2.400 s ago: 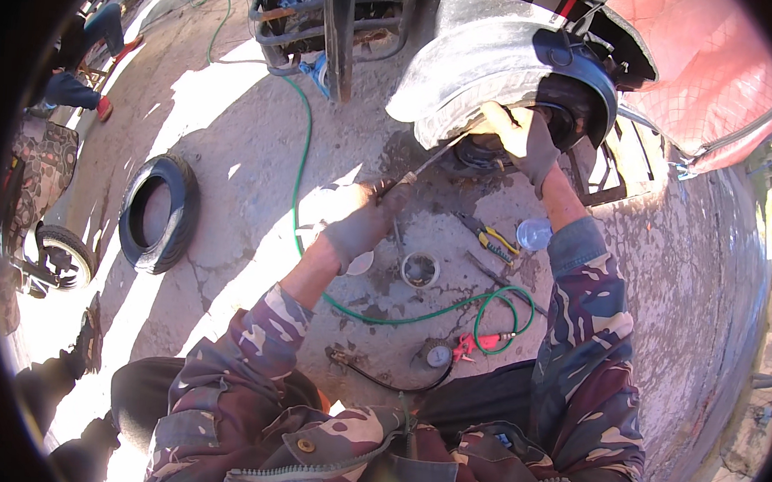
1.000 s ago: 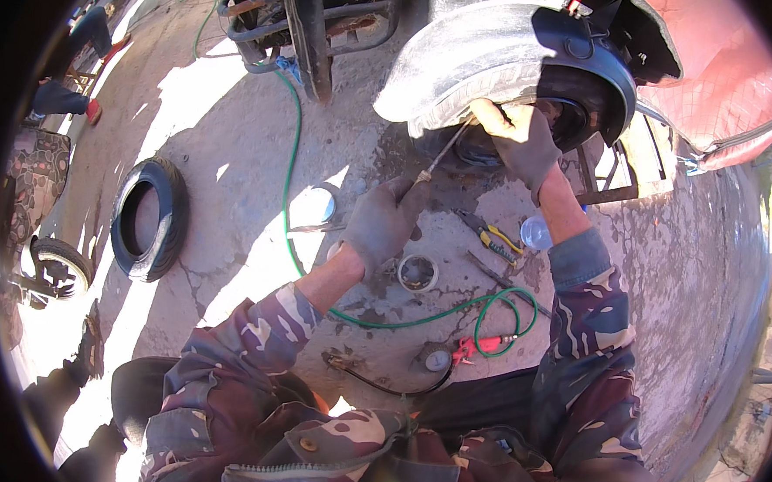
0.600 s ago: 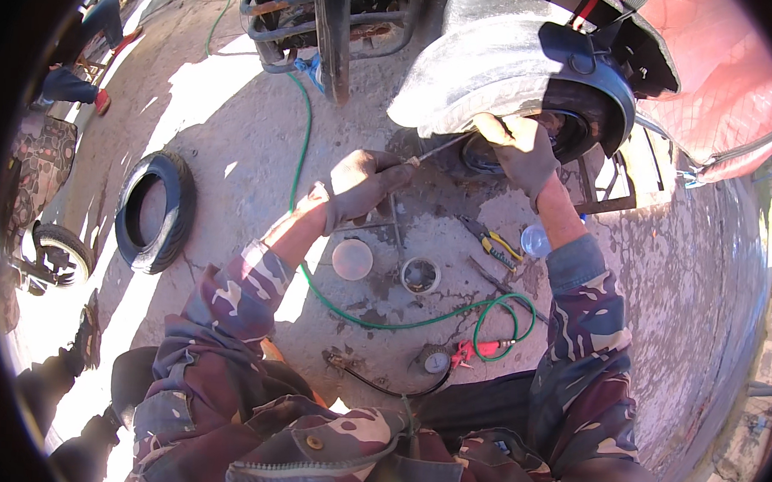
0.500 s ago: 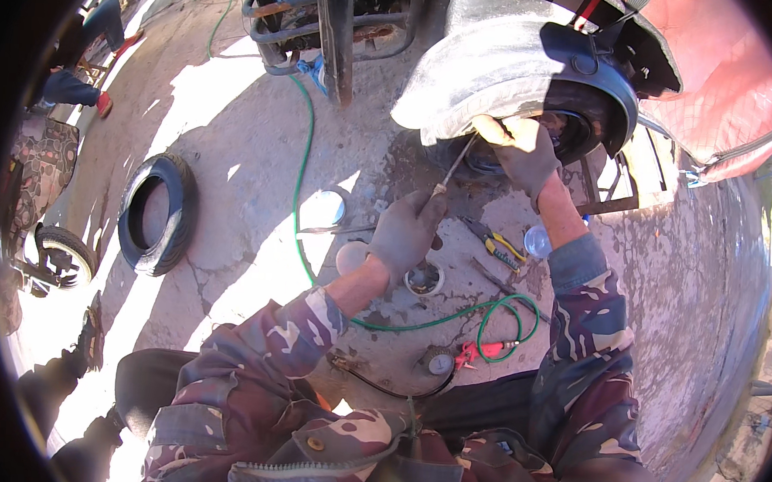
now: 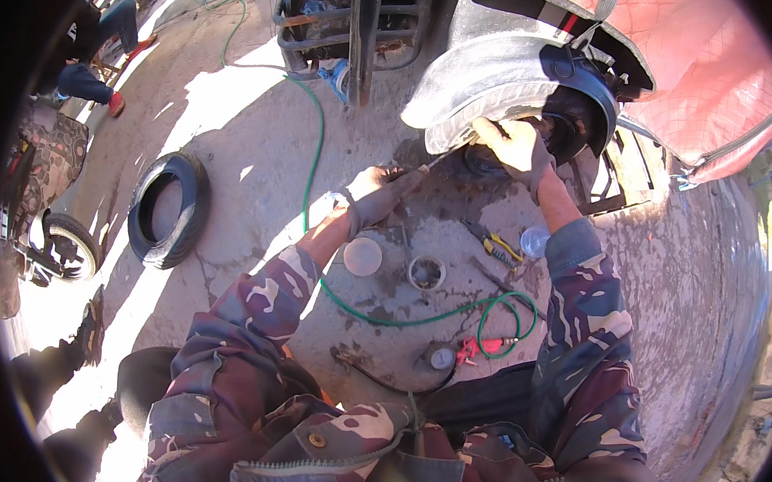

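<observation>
So — left hand (image 5: 374, 196) grips tool (image 5: 424, 169) (slim-shafted).

Harsh sunlight stripes the ground (image 5: 249, 190); edges bend.

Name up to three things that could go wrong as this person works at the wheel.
1. The left hand holds a thin tool pointing toward the wheel, near the right hand; a slip might jab that hand.
2. The open tub stands close to the green hose, so a tug could perhaps tip it.
3. The hose lies looped on the ground and might trip someone.
</observation>
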`<act>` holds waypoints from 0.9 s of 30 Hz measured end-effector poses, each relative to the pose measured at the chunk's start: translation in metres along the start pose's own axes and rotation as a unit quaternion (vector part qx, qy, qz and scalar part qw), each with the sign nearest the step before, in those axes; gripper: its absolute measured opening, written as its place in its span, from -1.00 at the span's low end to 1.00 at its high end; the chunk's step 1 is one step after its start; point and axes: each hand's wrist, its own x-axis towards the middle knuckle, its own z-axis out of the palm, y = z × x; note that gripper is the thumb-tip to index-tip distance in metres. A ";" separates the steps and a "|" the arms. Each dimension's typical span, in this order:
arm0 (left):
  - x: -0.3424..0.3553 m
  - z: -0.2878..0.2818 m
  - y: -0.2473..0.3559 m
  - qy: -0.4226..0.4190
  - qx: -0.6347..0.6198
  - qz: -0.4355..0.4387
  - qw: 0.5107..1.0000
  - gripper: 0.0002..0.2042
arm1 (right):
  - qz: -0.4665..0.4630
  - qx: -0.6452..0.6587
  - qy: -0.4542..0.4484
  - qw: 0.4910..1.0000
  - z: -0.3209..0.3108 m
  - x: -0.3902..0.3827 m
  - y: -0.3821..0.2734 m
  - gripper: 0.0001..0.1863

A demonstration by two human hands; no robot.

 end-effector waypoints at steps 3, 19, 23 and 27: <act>-0.020 0.008 0.000 0.030 0.038 -0.009 0.999 -0.45 | 0.129 0.226 -0.032 0.965 -0.014 -0.002 -0.004 -0.37; -0.028 0.035 0.003 0.080 0.085 -0.014 0.993 -0.42 | 0.089 -0.057 -0.020 0.994 -0.008 -0.003 -0.025 -0.42; -0.012 0.021 0.004 0.057 0.038 -0.004 0.998 -0.48 | 0.083 -0.017 -0.060 0.995 -0.007 -0.005 -0.029 -0.28; 0.021 -0.037 0.008 0.020 0.138 0.049 0.989 -0.58 | 0.052 -0.023 -0.023 0.998 -0.002 -0.005 -0.028 -0.44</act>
